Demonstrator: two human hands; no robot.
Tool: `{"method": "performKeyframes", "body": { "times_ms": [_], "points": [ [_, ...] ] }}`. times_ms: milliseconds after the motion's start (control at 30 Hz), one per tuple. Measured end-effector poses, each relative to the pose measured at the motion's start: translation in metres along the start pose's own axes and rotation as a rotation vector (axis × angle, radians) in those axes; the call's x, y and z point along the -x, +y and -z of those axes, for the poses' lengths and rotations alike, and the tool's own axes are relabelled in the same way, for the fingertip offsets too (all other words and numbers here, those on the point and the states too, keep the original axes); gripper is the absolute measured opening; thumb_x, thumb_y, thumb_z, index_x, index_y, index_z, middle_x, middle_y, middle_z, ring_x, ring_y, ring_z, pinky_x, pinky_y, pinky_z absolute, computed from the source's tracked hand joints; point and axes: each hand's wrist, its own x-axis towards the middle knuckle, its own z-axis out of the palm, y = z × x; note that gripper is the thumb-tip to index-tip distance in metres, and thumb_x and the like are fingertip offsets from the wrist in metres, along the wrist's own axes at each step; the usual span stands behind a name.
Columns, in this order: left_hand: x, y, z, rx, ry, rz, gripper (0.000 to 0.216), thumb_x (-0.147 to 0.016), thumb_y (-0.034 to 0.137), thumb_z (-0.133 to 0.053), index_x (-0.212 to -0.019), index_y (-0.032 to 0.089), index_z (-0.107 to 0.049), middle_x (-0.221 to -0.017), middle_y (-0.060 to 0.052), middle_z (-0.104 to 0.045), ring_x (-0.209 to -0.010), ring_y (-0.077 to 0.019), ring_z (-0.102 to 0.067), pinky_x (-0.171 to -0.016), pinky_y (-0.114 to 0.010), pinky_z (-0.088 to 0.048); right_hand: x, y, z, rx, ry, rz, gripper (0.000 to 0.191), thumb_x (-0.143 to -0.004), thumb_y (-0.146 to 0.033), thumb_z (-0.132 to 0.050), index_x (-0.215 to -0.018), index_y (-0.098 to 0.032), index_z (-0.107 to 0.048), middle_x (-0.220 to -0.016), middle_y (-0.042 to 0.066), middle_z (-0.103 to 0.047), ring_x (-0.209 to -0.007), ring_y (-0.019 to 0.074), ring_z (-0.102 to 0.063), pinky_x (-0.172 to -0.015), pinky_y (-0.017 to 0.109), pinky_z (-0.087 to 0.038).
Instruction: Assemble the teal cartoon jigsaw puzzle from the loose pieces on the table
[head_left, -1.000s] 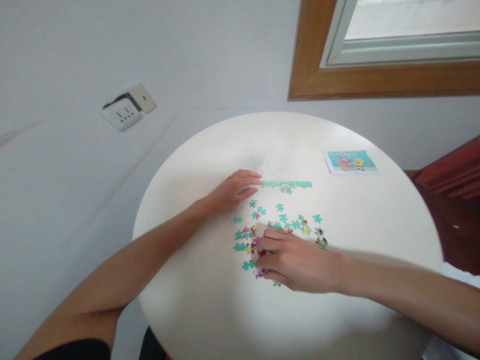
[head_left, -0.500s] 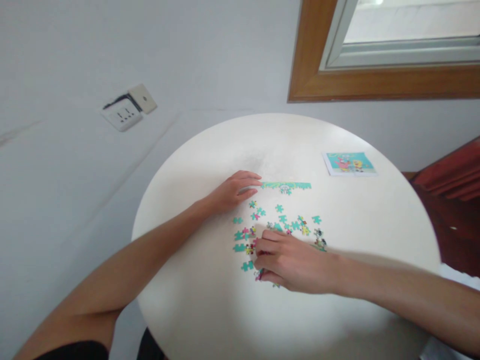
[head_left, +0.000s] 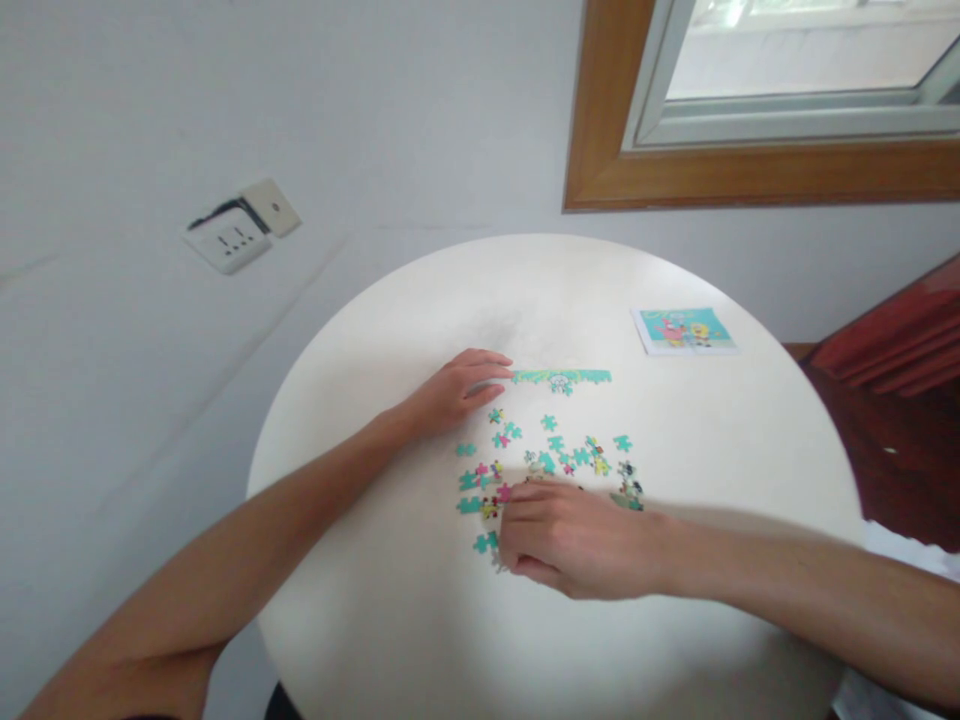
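Observation:
My left hand (head_left: 465, 390) lies on the table with its fingers stretched out, the fingertips at the left end of a joined strip of jigsaw puzzle pieces (head_left: 592, 376). A few pieces hang from the strip's lower edge near its middle. Loose puzzle pieces (head_left: 555, 443), mostly teal with bits of pink and yellow, lie scattered below the strip. Over the lower part of this scatter is my right hand (head_left: 566, 540), its fingers curled down and closed. Whatever its fingertips grip is hidden under the hand, which also covers some pieces.
A picture card (head_left: 686, 332) with cartoon figures lies at the back right of the round white table (head_left: 405, 310). Behind the table is a wall with a socket (head_left: 229, 240) and a wood-framed window (head_left: 600, 180). Red cloth (head_left: 900, 320) hangs at the right.
My right hand's fingers have curled in more tightly over the lower left pieces. My left hand stays at the strip's end. The whole view has shifted slightly.

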Motion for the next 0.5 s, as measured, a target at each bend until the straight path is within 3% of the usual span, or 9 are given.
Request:
{"method": "performKeyframes", "body": {
  "times_ms": [167,333,500],
  "points": [
    [0.0,0.0,0.001,-0.004,-0.013,0.005,0.029,-0.099,0.031,-0.048,-0.118,0.021,-0.068,-0.129,-0.008,-0.064,-0.123,-0.022,-0.055,-0.11,-0.045,-0.043,0.002,0.007,0.011,-0.217,0.185,-0.169,0.011,-0.094,-0.016,-0.055,-0.094,-0.017,-0.066,-0.089,0.006,-0.069,-0.086,0.0165,-0.061,-0.082,0.029,-0.048],
    [0.0,0.0,0.002,0.003,-0.013,0.006,0.028,-0.099,0.031,-0.05,-0.118,0.022,-0.068,-0.129,-0.008,-0.064,-0.123,-0.0218,-0.055,-0.109,-0.045,-0.044,0.021,0.048,0.037,-0.241,0.463,-0.522,0.012,-0.088,-0.017,-0.059,-0.088,-0.017,-0.071,-0.081,0.004,-0.07,-0.07,0.013,-0.058,-0.067,0.027,-0.046],
    [0.0,0.0,0.001,0.015,-0.014,-0.008,0.027,-0.099,0.029,-0.05,-0.117,0.02,-0.068,-0.128,-0.009,-0.064,-0.122,-0.0215,-0.055,-0.109,-0.044,-0.044,0.047,0.087,0.06,-0.209,0.481,-0.752,0.013,-0.081,-0.017,-0.06,-0.079,-0.014,-0.072,-0.072,0.004,-0.069,-0.064,0.0133,-0.057,-0.062,0.027,-0.044]
  ]
}}
